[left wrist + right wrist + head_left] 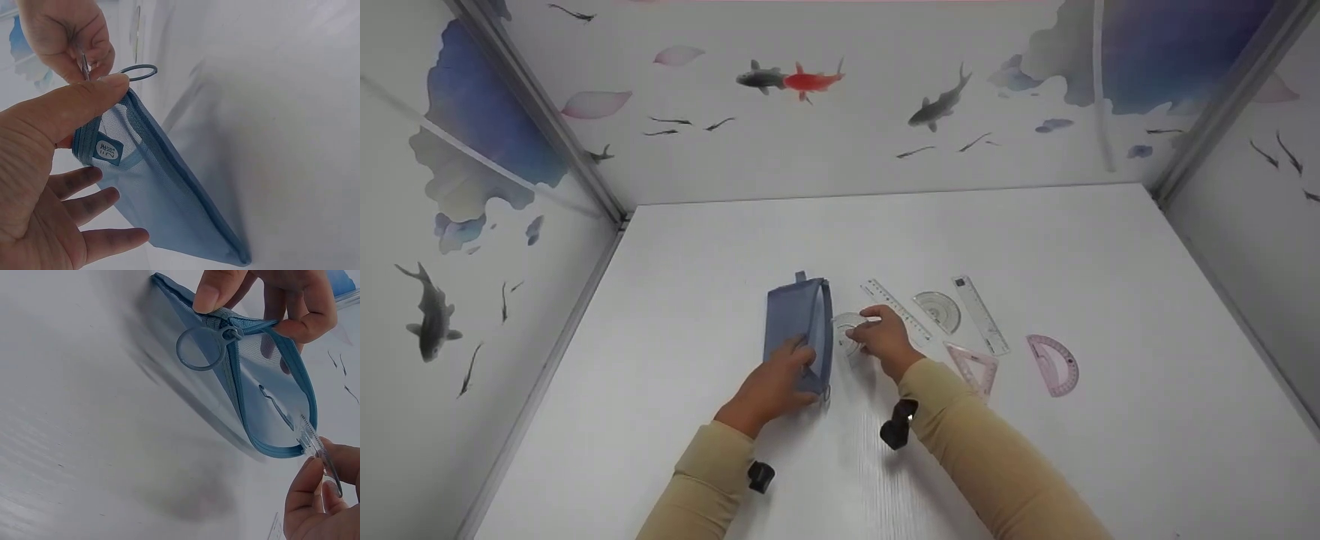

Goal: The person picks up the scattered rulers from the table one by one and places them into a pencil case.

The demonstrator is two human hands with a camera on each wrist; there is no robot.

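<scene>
A blue mesh zip pouch (786, 315) lies on the white table with its mouth held apart. My left hand (771, 384) grips the pouch near its zip end, thumb on one edge and fingers at the other side. From that end hangs a ring zip pull (185, 360). My right hand (889, 341) pinches a clear protractor (316, 441) between thumb and fingers. In the right wrist view, the protractor's front edge is at the pouch's open mouth. The left wrist view shows a small label (108, 149) inside the pouch.
Right of the pouch lie a clear ruler (901, 311), another clear protractor (939, 310), a second clear ruler (981, 315), a pink set square (987, 369) and a pink protractor (1071, 365). Fish-printed panels (840, 150) border the table at the back and sides.
</scene>
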